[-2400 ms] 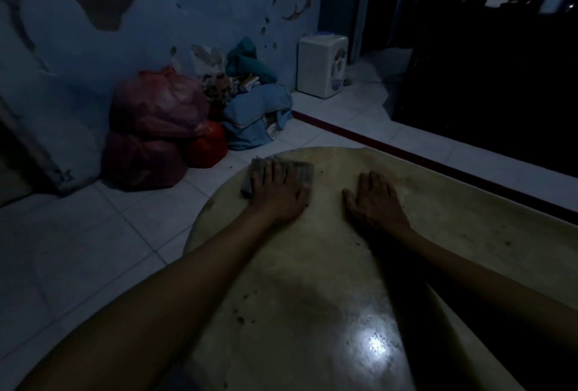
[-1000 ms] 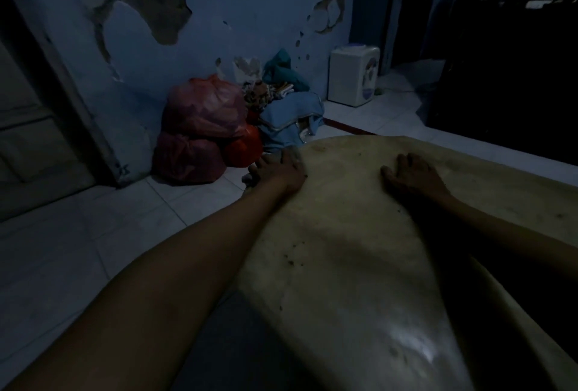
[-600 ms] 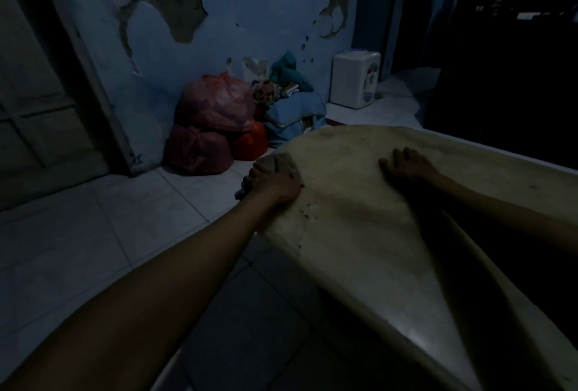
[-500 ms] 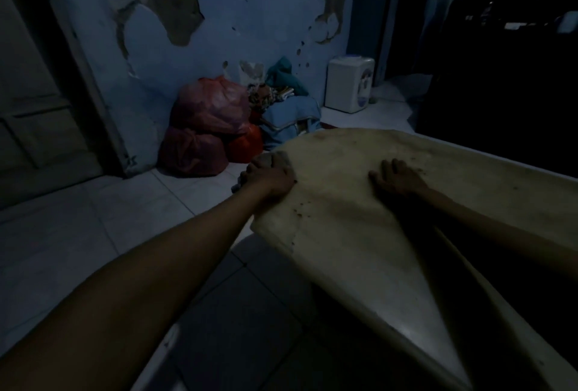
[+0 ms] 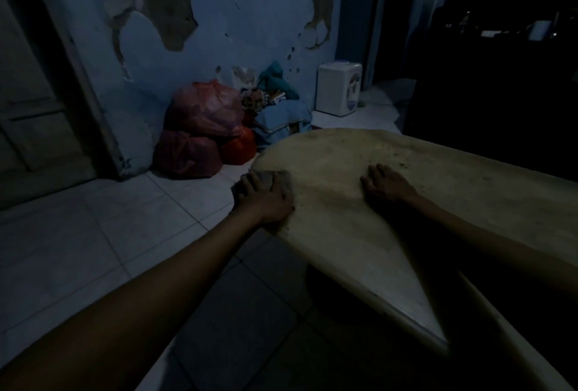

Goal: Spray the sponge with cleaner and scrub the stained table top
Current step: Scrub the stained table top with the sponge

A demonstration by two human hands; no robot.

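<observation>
A stained, pale round table top (image 5: 344,234) fills the right half of the head view, with dark specks near its left rim. My left hand (image 5: 266,195) is at that left rim, fingers curled over a grey sponge (image 5: 271,177) and pressing it onto the edge. Most of the sponge is hidden under the hand. My right hand (image 5: 385,185) lies flat on the table, palm down with fingers spread, about a hand's width to the right of the sponge. No cleaner bottle is in view.
Red plastic bags (image 5: 200,128) and a heap of blue cloth (image 5: 283,121) lie on the tiled floor against the peeling wall beyond the table. A white dispenser (image 5: 339,88) stands further back. A wooden door (image 5: 31,115) is at left; the right side is dark.
My left hand has slid the sponge from the far middle of the table to its left rim and then a little nearer along the rim. My right hand stays flat in place.
</observation>
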